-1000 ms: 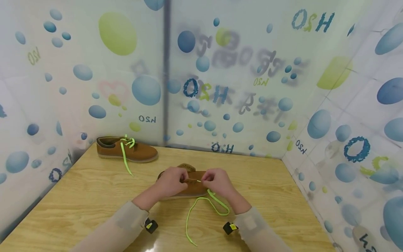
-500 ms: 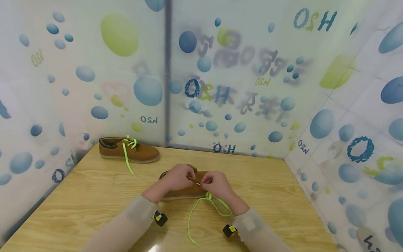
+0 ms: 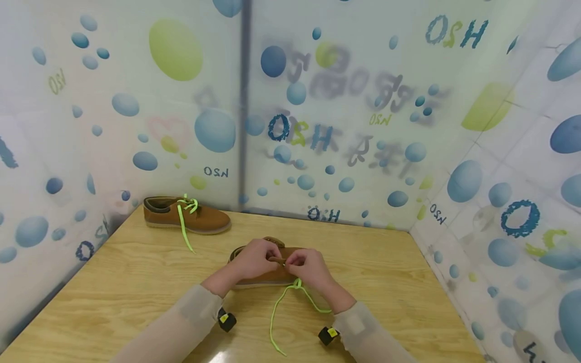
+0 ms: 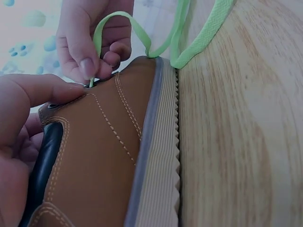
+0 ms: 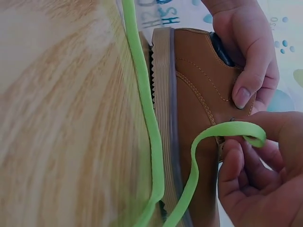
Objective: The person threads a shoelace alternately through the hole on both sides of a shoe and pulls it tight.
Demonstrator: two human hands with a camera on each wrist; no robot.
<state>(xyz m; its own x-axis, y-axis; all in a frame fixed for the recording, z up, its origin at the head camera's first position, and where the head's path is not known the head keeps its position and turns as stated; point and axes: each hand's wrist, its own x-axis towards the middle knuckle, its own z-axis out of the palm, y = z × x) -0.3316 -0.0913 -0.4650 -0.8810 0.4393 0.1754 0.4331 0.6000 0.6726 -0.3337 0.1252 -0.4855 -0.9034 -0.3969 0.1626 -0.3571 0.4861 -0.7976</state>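
A brown leather shoe (image 3: 268, 278) with a pale ridged sole rests on the table, its toe to the right. My left hand (image 3: 256, 259) grips the shoe's eyelet flap, thumb on the outer leather and fingers inside the opening, as the left wrist view shows. Thumb and forefinger of my right hand (image 3: 310, 269) pinch a bright green shoelace (image 5: 193, 161) close to its end, right at an eyelet of that flap. From there the lace loops down over the shoe's side, and its long tail lies on the table towards me. My fingers hide the lace tip.
A second brown shoe (image 3: 188, 217), laced and tied in green with one lace end hanging onto the table, stands at the back left. The wooden table (image 3: 372, 282) meets a bubble-patterned curtain (image 3: 290, 166) at its far edge.
My right hand has shifted slightly left, closing the gap to the left hand at the flap. The pale lace tip seen earlier between them is hidden, and the lace loop beside the right wrist has changed shape.
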